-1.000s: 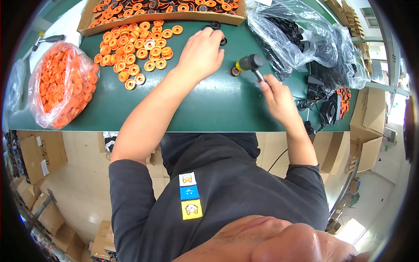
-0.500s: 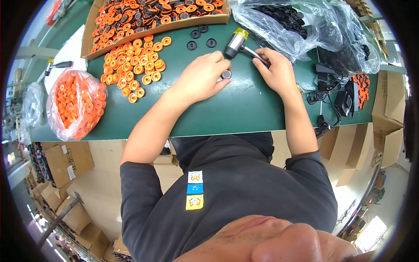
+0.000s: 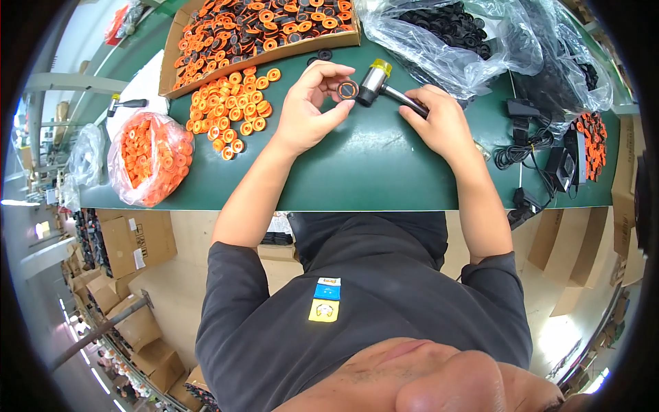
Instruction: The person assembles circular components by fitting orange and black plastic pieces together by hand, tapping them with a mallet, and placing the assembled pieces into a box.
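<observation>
My left hand (image 3: 309,113) is raised over the table with its fingers curved. A small black disc with an orange ring (image 3: 348,89) sits between its thumb and fingertips, flat side showing. In my right hand (image 3: 439,117) is the dark handle of a mallet (image 3: 374,81), closed in the fingers. The mallet has a silver head with one yellow end and one black end; the black end is right beside the disc. Beyond my left hand lie loose black discs (image 3: 324,53), partly hidden by the fingers. Orange discs (image 3: 237,103) lie in a loose pile to the left.
A cardboard box (image 3: 264,51) of orange and black discs stands at the back left. Left of the pile is a clear bag (image 3: 154,161) of orange parts. A plastic bag (image 3: 446,41) of black parts lies back right. Cables and an adapter (image 3: 561,168) are at the right.
My left hand has lifted and opened up around the disc, which has moved away from me and turned its face upward. The mallet head has shifted slightly nearer to me. The view has swung a little.
</observation>
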Tool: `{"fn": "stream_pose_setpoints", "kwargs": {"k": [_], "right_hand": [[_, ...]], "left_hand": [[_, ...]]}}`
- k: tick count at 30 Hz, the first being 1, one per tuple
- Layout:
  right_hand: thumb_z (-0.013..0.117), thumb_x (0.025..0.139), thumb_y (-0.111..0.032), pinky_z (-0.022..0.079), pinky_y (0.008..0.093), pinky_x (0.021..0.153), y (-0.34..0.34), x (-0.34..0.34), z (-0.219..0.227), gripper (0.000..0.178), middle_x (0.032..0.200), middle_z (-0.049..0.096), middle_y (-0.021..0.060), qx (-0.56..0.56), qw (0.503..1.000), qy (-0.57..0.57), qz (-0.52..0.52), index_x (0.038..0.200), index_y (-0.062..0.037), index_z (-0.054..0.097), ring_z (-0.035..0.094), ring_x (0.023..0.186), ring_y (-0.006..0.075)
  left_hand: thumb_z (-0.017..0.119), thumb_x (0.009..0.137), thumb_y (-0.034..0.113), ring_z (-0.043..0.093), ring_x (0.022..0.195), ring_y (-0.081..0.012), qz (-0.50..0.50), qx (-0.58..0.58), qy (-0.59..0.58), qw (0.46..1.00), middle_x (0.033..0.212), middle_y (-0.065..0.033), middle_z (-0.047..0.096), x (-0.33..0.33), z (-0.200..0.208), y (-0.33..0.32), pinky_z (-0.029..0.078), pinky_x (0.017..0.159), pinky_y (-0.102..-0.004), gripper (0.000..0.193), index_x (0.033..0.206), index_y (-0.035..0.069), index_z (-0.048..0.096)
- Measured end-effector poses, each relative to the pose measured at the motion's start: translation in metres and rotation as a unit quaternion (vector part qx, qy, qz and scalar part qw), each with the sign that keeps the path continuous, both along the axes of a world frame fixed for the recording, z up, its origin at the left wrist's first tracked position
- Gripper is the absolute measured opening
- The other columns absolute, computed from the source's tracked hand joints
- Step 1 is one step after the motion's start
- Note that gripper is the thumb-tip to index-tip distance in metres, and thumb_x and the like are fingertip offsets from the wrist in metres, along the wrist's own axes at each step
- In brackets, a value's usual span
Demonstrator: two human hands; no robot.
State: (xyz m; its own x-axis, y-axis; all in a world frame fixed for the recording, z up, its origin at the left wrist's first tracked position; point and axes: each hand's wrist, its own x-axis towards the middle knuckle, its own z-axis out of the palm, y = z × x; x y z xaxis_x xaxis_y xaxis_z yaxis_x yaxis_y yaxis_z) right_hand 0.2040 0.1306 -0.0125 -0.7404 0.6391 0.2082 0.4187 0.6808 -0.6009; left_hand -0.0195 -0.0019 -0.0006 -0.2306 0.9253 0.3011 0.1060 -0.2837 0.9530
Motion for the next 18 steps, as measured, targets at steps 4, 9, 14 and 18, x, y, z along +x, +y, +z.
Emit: {"fn": "stream_pose_setpoints", "kwargs": {"k": [4, 9, 14, 18], "right_hand": [[0.075, 0.085, -0.020, 0.052, 0.0388, 0.078, 0.0002, -0.0015, 0.0008, 0.030, 0.092, 0.067, 0.0145, 0.002, 1.000, 0.004, 0.005, 0.105, 0.0019, 0.071, 0.066, 0.085, 0.0311], [0.074, 0.084, -0.014, 0.052, 0.0396, 0.078, 0.0004, -0.0024, 0.0010, 0.024, 0.091, 0.065, 0.0139, 0.002, 1.000, -0.019, 0.003, 0.104, -0.0002, 0.069, 0.066, 0.086, 0.0312], [0.072, 0.085, -0.014, 0.052, 0.0428, 0.079, -0.0018, -0.0059, -0.0006, 0.021, 0.093, 0.065, 0.0134, -0.006, 1.000, -0.024, -0.016, 0.103, -0.0042, 0.069, 0.065, 0.089, 0.0344], [0.072, 0.084, -0.012, 0.052, 0.0428, 0.077, -0.0033, -0.0077, 0.0018, 0.020, 0.091, 0.064, 0.0130, -0.012, 0.999, -0.020, -0.025, 0.103, -0.0044, 0.069, 0.065, 0.087, 0.0341]], "left_hand": [[0.072, 0.082, -0.006, 0.060, 0.106, -0.0141, -0.006, 0.000, -0.004, 1.000, 0.122, -0.0069, 0.054, -0.0019, -0.0008, -0.0020, 0.049, 0.092, -0.0285, 0.045, 0.124, -0.001, 0.059], [0.073, 0.081, -0.005, 0.060, 0.102, -0.0133, -0.010, 0.003, -0.014, 1.000, 0.118, -0.0058, 0.056, -0.0029, -0.0008, -0.0019, 0.049, 0.087, -0.0276, 0.040, 0.119, 0.000, 0.062], [0.074, 0.080, -0.001, 0.061, 0.096, -0.0123, -0.006, 0.016, 0.135, 0.991, 0.116, -0.0063, 0.058, -0.0093, -0.0045, -0.0029, 0.051, 0.081, -0.0270, 0.035, 0.114, 0.002, 0.065], [0.071, 0.082, -0.004, 0.060, 0.101, -0.0151, -0.005, 0.021, 0.082, 0.996, 0.118, -0.0086, 0.058, -0.0029, -0.0007, -0.0054, 0.050, 0.088, -0.0294, 0.036, 0.117, 0.000, 0.063]]}}
